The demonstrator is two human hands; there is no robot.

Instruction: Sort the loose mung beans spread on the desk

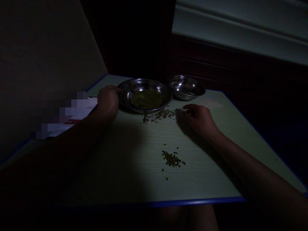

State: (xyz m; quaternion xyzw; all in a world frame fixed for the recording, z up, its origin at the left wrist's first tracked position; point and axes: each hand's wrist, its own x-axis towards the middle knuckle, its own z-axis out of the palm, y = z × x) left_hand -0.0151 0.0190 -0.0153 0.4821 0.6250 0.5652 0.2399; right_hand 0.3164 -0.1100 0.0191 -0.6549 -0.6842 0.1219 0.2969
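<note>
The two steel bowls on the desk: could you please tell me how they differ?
The left bowl is larger and holds a heap of mung beans; the right bowl is smaller and nearly empty. The left hand touches the left bowl's rim, not the right bowl. Both are shiny round steel.

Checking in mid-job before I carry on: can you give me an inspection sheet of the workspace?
Surface: light green wood-grain desk with a blue edge.
Job's things: green mung beans in a steel plate; loose beans beside it; a second pile nearer the person; a steel bowl behind, holding little.
Clutter: printed paper, partly blurred, at left.
Hands: left hand on the plate's rim; right hand with a small pale item at its fingers, unclear.
Cables: nothing seen.
Surroundings: pale wall at left, dark wood panelling behind.
</note>
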